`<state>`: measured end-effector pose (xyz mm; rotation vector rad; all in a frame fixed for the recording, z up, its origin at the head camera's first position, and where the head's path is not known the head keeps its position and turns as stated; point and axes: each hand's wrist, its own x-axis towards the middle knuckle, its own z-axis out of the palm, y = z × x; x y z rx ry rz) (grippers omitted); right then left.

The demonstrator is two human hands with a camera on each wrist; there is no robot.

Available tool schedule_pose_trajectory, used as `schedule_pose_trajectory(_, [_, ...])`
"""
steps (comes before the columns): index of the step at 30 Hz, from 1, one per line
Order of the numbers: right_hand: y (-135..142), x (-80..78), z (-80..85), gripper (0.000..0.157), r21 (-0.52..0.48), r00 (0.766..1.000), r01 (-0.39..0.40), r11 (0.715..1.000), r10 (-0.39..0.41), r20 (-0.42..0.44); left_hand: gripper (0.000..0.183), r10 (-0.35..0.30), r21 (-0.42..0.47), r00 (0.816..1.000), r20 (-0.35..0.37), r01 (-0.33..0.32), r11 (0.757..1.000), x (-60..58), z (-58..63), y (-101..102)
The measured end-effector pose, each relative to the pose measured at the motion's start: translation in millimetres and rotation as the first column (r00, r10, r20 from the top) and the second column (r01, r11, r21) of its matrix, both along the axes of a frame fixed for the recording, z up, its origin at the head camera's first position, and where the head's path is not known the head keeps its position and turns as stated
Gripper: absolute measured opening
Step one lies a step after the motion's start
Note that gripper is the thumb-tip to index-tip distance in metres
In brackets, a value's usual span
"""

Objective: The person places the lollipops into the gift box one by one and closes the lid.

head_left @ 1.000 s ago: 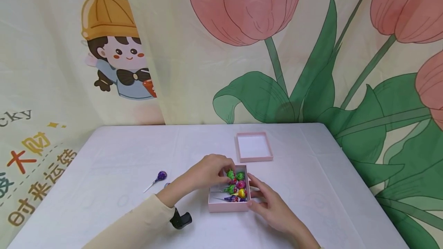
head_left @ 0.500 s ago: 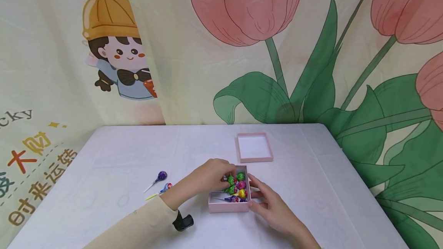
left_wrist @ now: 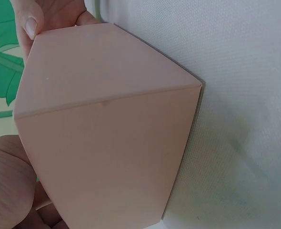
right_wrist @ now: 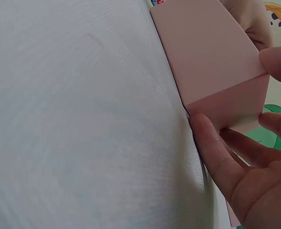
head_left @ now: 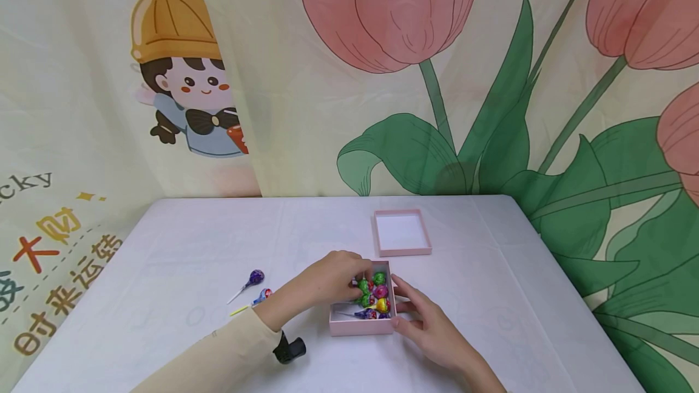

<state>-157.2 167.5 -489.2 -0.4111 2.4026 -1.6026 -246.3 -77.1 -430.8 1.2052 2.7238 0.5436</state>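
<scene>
A pink box (head_left: 360,327) with foil-wrapped lollipops inside sits on the white-covered table. My left hand (head_left: 335,278) reaches over its left side, thumb and fingers bent down around a green lollipop (head_left: 363,287); the fingertips are partly hidden. The left wrist view shows this hand (left_wrist: 9,183) at the wall of the box (left_wrist: 107,157). My right hand (head_left: 431,326) rests its thumb and fairly straight fingers against the right side of the box, as the right wrist view shows with the fingers (right_wrist: 209,143) on the end wall.
A purple lollipop (head_left: 255,278) and a blue one (head_left: 262,297) with a yellow stick lie left of the box, the second partly behind the left forearm. The pink lid (head_left: 404,252) lies behind the box, inside facing up. A printed curtain (head_left: 284,77) hangs behind the table.
My left hand has dropped slightly lower into the box since one second ago, bringing the blue lollipop on the table into sight. The right hand has stayed against the box.
</scene>
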Motion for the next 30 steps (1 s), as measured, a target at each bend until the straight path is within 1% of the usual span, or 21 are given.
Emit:
schedule_pose_trajectory(4, [1.0, 0.1, -0.5, 0.075, -0.014, 1.0, -0.014, 1.0, 0.014, -0.008, 0.017, -0.01, -0.002, 1.0, -0.007, 0.01, 1.0, 0.8, 0.6, 1.0])
schedule_pose_trajectory(8, [1.5, 0.0, -1.0, 0.074, -0.019, 1.0, -0.019, 1.0, 0.019, -0.013, 0.018, -0.003, -0.009, 1.0, -0.007, 0.003, 1.0, 1.4, 0.9, 1.3])
schedule_pose_trajectory(14, [0.8, -0.7, -2.0, 0.075, 0.01, 1.0, -0.006, 1.0, 0.006, -0.015, 0.018, 0.014, -0.019, 1.0, 0.007, -0.014, 1.0, 1.6, 0.6, 1.6])
schedule_pose_trajectory(20, [0.8, -0.9, -3.0, 0.075, 0.041, 1.0, 0.002, 0.999, -0.001, -0.018, 0.022, 0.022, -0.025, 1.0, 0.002, -0.022, 0.999, 2.6, 5.4, -1.8])
schedule_pose_trajectory(23, [0.3, -0.9, -2.6, 0.076, 0.041, 1.0, 0.004, 0.999, -0.004, -0.01, 0.025, 0.035, 0.006, 0.999, 0.008, -0.035, 0.999, 3.7, 11.8, -8.4])
schedule_pose_trajectory(26, [0.2, -0.5, -1.3, 0.076, 0.024, 1.0, 0.005, 1.0, -0.005, -0.007, 0.026, 0.053, 0.048, 0.999, 0.007, -0.054, 0.997, 4.2, 19.8, -19.6])
schedule_pose_trajectory(30, [0.2, -0.2, -0.3, 0.076, 0.0, 1.0, 0.004, 1.0, -0.004, -0.006, 0.024, 0.082, 0.1, 0.996, -0.04, -0.077, 0.992, 1.9, 27.9, -41.2])
